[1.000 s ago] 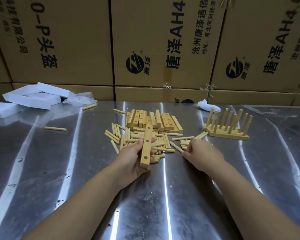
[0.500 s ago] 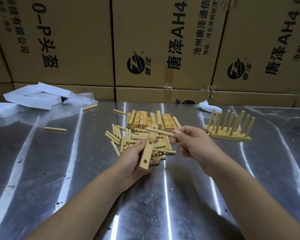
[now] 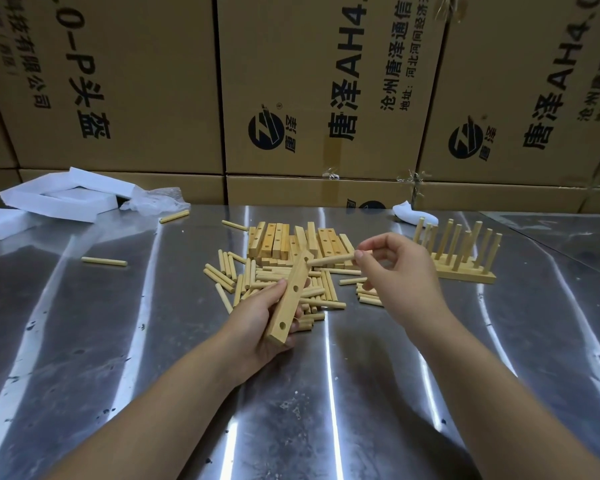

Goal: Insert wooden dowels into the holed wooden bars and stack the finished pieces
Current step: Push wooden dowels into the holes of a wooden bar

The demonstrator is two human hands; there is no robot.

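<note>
pinching a dowel (image 3: 331, 260) at the gripped bar's (image 3: 289, 298) top hole, the right hand (image 3: 400, 271) could jam it if tilted.

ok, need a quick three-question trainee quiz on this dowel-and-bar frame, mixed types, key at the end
1. True or false: the left hand grips the pale holed wooden bar.
2. The right hand pinches a short round wooden dowel. Its free tip is at: A) the bar's far end; B) the bar's near end; C) the bar's middle hole.
3. Fill in: the finished bars with upright dowels stand to the ___ of the loose dowel pile.
Key: 1 true; 2 A; 3 right.
</note>
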